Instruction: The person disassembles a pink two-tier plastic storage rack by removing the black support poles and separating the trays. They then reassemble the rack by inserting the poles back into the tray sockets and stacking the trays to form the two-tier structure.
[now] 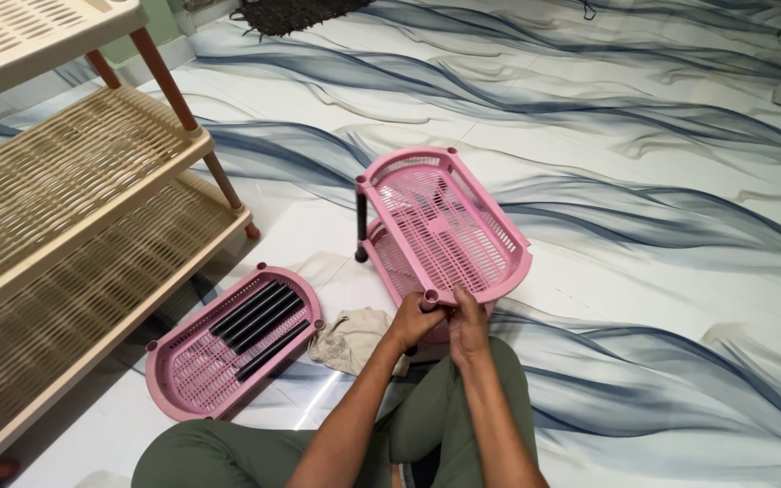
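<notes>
Marbled floor (pixel 644 181) carries pink rack (pixel 445 226), pink tray (pixel 228 343), cloth (pixel 350 339).

My arms come in from the bottom centre of the frame, both bare from the hands back to the lower edge: no sleeves in view, no watch, no bracelet, no ring that I can make out. Left hand (pixel 413 318) and right hand (pixel 468 323) sit just below the middle of the frame, ungloved. Forearms lean, faint hair on them. Nails too small to judge. Legs along the bottom edge in plain olive-green trousers (pixel 219 452), soft cloth, creased at the knees, no pattern or visible pockets. Feet out of view; a dark patch shows between the legs at bottom centre.
</notes>
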